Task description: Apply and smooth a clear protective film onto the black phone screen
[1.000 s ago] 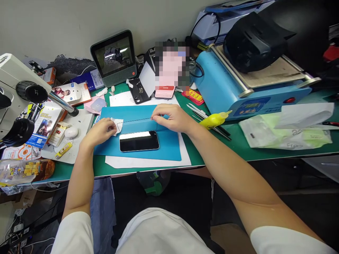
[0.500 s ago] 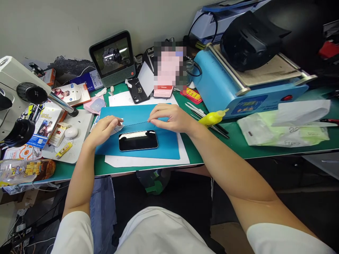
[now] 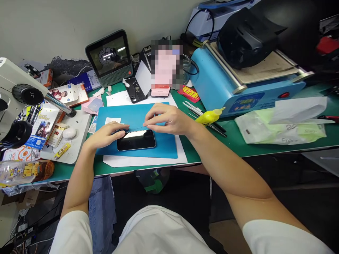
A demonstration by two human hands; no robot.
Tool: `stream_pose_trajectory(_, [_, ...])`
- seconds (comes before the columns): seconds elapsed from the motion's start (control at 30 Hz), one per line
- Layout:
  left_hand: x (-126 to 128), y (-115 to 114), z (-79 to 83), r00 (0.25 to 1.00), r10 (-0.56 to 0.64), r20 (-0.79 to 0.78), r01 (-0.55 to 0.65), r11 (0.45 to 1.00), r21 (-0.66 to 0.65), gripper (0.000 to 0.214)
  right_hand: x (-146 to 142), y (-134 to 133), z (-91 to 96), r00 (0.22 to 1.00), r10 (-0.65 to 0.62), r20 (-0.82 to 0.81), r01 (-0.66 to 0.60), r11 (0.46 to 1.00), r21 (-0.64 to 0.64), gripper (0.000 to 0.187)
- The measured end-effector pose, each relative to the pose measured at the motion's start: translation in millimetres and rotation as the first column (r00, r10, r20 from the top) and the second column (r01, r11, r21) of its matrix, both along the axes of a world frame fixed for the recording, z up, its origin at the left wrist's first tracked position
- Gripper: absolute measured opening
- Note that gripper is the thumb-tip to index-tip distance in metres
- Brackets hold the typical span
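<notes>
A phone (image 3: 136,141) lies screen up on a blue mat (image 3: 166,148), its glossy black face reflecting a white band. Just above its far edge, a thin, clear screen protector (image 3: 136,127) shows nearly edge-on as a fine line between my hands. My left hand (image 3: 108,134) is closed at the sheet's left end, fingers and thumb close to the phone's upper left corner. With thumb and fingertips, my right hand (image 3: 169,119) pinches the right end. Behind my left hand rests a small white wipe (image 3: 113,120).
Left stand a microscope arm (image 3: 29,93), boxes and a bottle (image 3: 26,171). At the back are a smart display (image 3: 109,58) and an open phone case (image 3: 135,90). To the right are a yellow squeeze bottle (image 3: 210,116), a blue machine (image 3: 219,77) and a tissue pack (image 3: 280,127).
Both hands have brought the thin sheet closer over the phone; my left hand moved right and nearer it. The white wipe now lies clear of my left fingers on the mat.
</notes>
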State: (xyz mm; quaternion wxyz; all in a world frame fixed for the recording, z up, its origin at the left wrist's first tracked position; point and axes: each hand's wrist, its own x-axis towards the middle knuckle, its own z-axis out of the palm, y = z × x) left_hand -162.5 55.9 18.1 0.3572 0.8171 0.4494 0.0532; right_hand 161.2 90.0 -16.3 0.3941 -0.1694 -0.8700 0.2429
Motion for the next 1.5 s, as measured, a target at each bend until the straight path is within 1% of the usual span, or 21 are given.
stream_pose_trajectory(0.1, [0.8, -1.7, -1.1, 1.0, -0.007, 0.019, 0.007, 1.0, -0.011, 0.058, 0.2, -2.2, 0.9, 0.999, 0.044, 0.001, -0.044, 0.999, 0.007, 0.022])
stream_pose_trajectory(0.23, [2.4, -3.6, -0.8, 0.999, -0.024, 0.029, 0.025, 0.999, -0.021, 0.057, 2.2, -4.9, 2.5, 0.995, 0.067, 0.068, -0.068, 0.998, 0.018, 0.021])
stream_pose_trajectory(0.33, [2.6, -4.0, -0.1, 0.999, -0.04, 0.022, 0.041, 0.999, -0.034, 0.062, 4.8, -5.4, 3.3, 0.993, 0.055, 0.103, -0.062, 0.996, 0.063, 0.022])
stream_pose_trajectory(0.43, [2.0, -3.6, -0.5, 0.998, -0.056, 0.01, 0.056, 0.998, -0.041, 0.068, 6.9, -4.6, 3.3, 0.991, 0.085, 0.1, -0.096, 0.989, 0.111, 0.02])
stream_pose_trajectory(0.67, [1.0, -1.6, -3.4, 0.998, -0.056, 0.042, 0.058, 0.997, -0.042, 0.078, 9.7, -3.3, 2.3, 0.984, 0.125, 0.125, -0.138, 0.985, 0.101, 0.021])
stream_pose_trajectory(0.77, [1.2, -0.7, -4.4, 0.998, -0.042, 0.037, 0.042, 0.999, -0.022, 0.078, 10.7, -2.1, 0.0, 0.981, 0.13, 0.143, -0.139, 0.989, 0.055, 0.024])
stream_pose_trajectory(0.83, [1.1, -0.9, -3.6, 0.999, -0.023, 0.032, 0.023, 1.0, 0.002, 0.077, 11.1, -0.2, -2.3, 0.98, 0.116, 0.163, -0.116, 0.993, -0.01, 0.026])
stream_pose_trajectory(0.87, [1.0, -1.6, -2.5, 0.999, -0.012, 0.031, 0.012, 1.0, 0.009, 0.077, 11.2, 1.0, -3.6, 0.98, 0.098, 0.175, -0.09, 0.995, -0.054, 0.032])
stream_pose_trajectory(0.9, [0.7, -3.0, -0.9, 1.0, 0.001, 0.029, -0.002, 1.0, 0.014, 0.077, 11.3, 2.1, -4.7, 0.979, 0.071, 0.19, -0.052, 0.993, -0.104, 0.046])
stream_pose_trajectory(0.97, [0.2, -8.2, 2.9, 0.999, 0.031, 0.021, -0.032, 0.999, 0.043, 0.075, 11.7, 3.4, -6.5, 0.968, 0.022, 0.251, 0.031, 0.978, -0.207, 0.081])
stream_pose_trajectory(1.0, [0.2, -12.0, 4.5, 0.999, 0.045, 0.013, -0.046, 0.996, 0.074, 0.073, 12.1, 3.0, -7.3, 0.955, 0.014, 0.298, 0.064, 0.966, -0.252, 0.093])
stream_pose_trajectory(1.03, [0.5, -16.6, 5.5, 0.998, 0.056, 0.003, -0.056, 0.992, 0.117, 0.072, 12.9, 1.7, -8.2, 0.939, 0.016, 0.344, 0.088, 0.954, -0.286, 0.099])
stream_pose_trajectory(1.07, [1.2, -21.6, 5.5, 0.998, 0.062, -0.004, -0.06, 0.984, 0.169, 0.07, 13.9, -0.7, -9.4, 0.924, 0.023, 0.383, 0.104, 0.946, -0.308, 0.101])
stream_pose_trajectory(1.13, [3.8, -31.3, 2.2, 0.998, 0.062, -0.006, -0.058, 0.961, 0.27, 0.068, 16.7, -7.8, -13.2, 0.906, 0.04, 0.421, 0.109, 0.939, -0.326, 0.098])
stream_pose_trajectory(1.23, [9.5, -40.6, -8.7, 0.999, 0.038, 0.004, -0.037, 0.932, 0.359, 0.066, 21.0, -19.6, -22.0, 0.919, 0.046, 0.391, 0.089, 0.943, -0.321, 0.089])
stream_pose_trajectory(1.37, [14.4, -40.8, -20.7, 1.0, 0.002, -0.003, 0.0, 0.924, 0.383, 0.066, 22.1, -26.2, -31.9, 0.941, 0.019, 0.337, 0.095, 0.943, -0.32, 0.087])
stream_pose_trajectory(1.5, [12.8, -40.5, -22.1, 1.0, -0.015, -0.003, 0.015, 0.925, 0.379, 0.067, 18.9, -24.3, -34.3, 0.941, 0.04, 0.337, 0.083, 0.936, -0.343, 0.083])
